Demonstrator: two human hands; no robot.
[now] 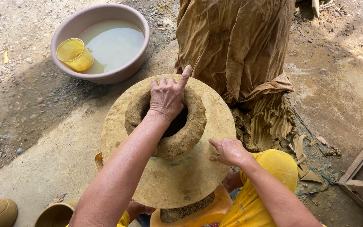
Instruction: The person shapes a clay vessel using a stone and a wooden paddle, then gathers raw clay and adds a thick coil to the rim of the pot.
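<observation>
A thick ring of wet brown clay (192, 130) sits on a round, clay-smeared wheel disc (169, 180). My left hand (167, 96) lies over the ring's far rim, fingers spread, the index finger pointing away and the thumb hidden down in the dark hollow. My right hand (228, 151) rests on the disc's right edge next to the ring, fingers loosely curled, holding nothing I can see.
A grey basin (133, 63) of cloudy water with a yellow cup (75, 54) floating in it stands at the far left. A heap of clay (269, 122) under a brown cloth (236, 42) lies at the far right. A wooden frame (356, 180) is at the right, an orange stool (219, 208) below the disc.
</observation>
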